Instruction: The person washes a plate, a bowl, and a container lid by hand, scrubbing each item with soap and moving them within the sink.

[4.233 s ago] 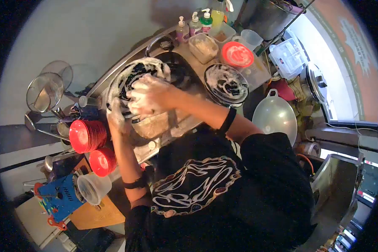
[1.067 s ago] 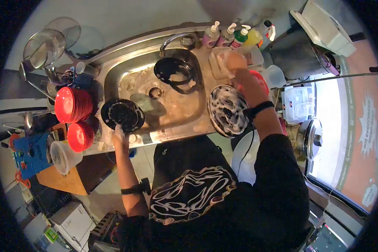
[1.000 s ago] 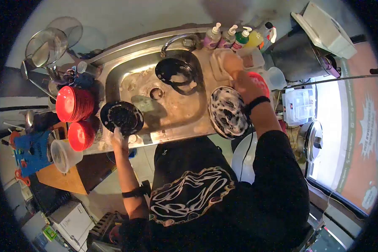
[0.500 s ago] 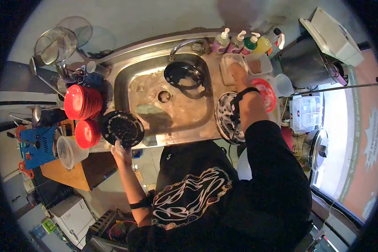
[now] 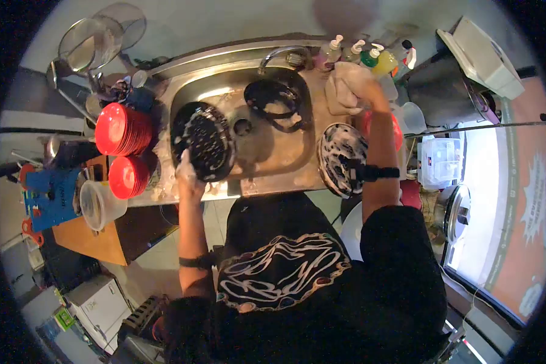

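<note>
The left hand (image 5: pixel 189 179) has its fingers grasping the near edge of a suds-flecked black plate (image 5: pixel 207 145), which is held tilted over the left part of the metal sink (image 5: pixel 267 161). The right hand (image 5: pixel 363 84) is at the clear container (image 5: pixel 335 104) on the bench beside the soap bottles (image 5: pixel 329 56), its fingers too blurred to tell whether they grip anything. A second dark plate (image 5: pixel 272 97) lies in the sink beneath the faucet (image 5: pixel 273 54), and foamy plates (image 5: pixel 340 148) sit on the bench right of the basin.

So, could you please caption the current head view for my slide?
Left hand holding a soapy black plate over the sink, right hand at a tub.
</note>
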Demonstrator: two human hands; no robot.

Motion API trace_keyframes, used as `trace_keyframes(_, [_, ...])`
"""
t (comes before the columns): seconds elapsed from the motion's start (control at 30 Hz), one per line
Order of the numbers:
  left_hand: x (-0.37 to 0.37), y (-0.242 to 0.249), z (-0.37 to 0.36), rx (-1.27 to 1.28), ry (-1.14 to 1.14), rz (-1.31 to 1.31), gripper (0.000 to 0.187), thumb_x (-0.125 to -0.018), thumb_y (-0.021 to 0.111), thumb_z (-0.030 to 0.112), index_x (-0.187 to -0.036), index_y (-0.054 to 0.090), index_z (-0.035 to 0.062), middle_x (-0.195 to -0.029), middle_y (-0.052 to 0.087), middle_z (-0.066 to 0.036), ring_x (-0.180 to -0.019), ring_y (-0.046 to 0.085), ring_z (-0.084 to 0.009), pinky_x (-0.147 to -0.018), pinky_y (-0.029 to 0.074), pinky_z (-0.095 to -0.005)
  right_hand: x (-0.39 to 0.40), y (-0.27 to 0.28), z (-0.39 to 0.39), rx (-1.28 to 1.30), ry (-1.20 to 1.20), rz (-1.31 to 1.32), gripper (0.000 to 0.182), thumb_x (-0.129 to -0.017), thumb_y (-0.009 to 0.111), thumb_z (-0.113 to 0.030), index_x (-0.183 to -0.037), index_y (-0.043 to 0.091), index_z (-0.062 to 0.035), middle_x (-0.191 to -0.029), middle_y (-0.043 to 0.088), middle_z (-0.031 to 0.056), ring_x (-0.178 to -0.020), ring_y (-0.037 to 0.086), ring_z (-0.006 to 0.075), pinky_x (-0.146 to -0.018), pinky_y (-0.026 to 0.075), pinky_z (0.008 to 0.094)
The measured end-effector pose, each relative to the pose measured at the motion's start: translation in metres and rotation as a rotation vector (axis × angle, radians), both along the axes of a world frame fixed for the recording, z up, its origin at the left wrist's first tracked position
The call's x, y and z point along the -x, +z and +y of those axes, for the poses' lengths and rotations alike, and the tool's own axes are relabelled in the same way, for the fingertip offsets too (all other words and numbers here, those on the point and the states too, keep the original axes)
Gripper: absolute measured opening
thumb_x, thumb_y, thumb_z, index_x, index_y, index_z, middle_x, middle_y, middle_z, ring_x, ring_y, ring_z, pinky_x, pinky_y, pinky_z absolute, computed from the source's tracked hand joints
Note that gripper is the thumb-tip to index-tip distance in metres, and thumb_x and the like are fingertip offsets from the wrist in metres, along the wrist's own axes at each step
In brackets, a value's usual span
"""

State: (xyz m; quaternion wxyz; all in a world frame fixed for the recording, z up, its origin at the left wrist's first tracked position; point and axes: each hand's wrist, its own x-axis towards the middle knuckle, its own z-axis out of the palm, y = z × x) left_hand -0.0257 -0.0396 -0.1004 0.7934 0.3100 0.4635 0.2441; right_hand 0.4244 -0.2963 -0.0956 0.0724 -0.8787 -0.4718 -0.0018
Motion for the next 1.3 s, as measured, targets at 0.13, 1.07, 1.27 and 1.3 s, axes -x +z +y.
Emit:
trace_keyframes(0.13, [-0.026,0.020,-0.010,-0.034,-0.190,0.136,0.049,-0.102,0.046,0.039,-0.130,0.055,-0.0008,-0.123,0.064,-0.015,-0.103,0.066,-0.0297,-0.093,0.053,-0.0452,0.114,0.056,0.051,-0.430,0.314,0.032,0.025,-0.085,0.061,-0.020,-0.102,0.068,-0.0041,-0.105,0.069,0.0117,-0.093,0.066,0.0317,-0.082,0.054,0.0420])
trace_keyframes(1.07, [-0.035,0.033,0.031,-0.856,-0.664,0.235,0.064,-0.102,0.037,0.053,-0.095,0.064,-0.0051,-0.082,0.062,-0.010,-0.077,0.055,-0.0192,-0.070,0.046,-0.0379,0.262,0.073,0.158,-0.129,0.217,-0.116,0.025,-0.093,0.051,-0.033,-0.111,0.063,-0.0210,-0.097,0.068,-0.0002,-0.077,0.070,0.0233,-0.059,0.053,0.0452])
trace_keyframes(1.27, [-0.058,0.044,0.042,-0.404,-0.429,0.166,0.062,-0.101,0.043,0.052,-0.088,0.062,-0.0053,-0.074,0.059,-0.008,-0.068,0.053,-0.0176,-0.057,0.042,-0.0383,0.315,0.095,0.163,0.040,0.333,-0.158,0.021,-0.090,0.055,-0.034,-0.088,0.066,-0.0155,-0.075,0.067,0.0037,-0.066,0.069,0.0245,-0.052,0.050,0.0407])
trace_keyframes(1.3, [-0.055,0.043,0.050,-0.406,-0.437,0.106,0.065,-0.100,0.043,0.055,-0.093,0.063,-0.0070,-0.079,0.062,-0.010,-0.070,0.056,-0.0195,-0.060,0.045,-0.0394,0.305,0.090,0.158,0.043,0.337,-0.169,0.021,-0.090,0.055,-0.034,-0.088,0.066,-0.0155,-0.075,0.067,0.0037,-0.066,0.069,0.0245,-0.052,0.050,0.0407])
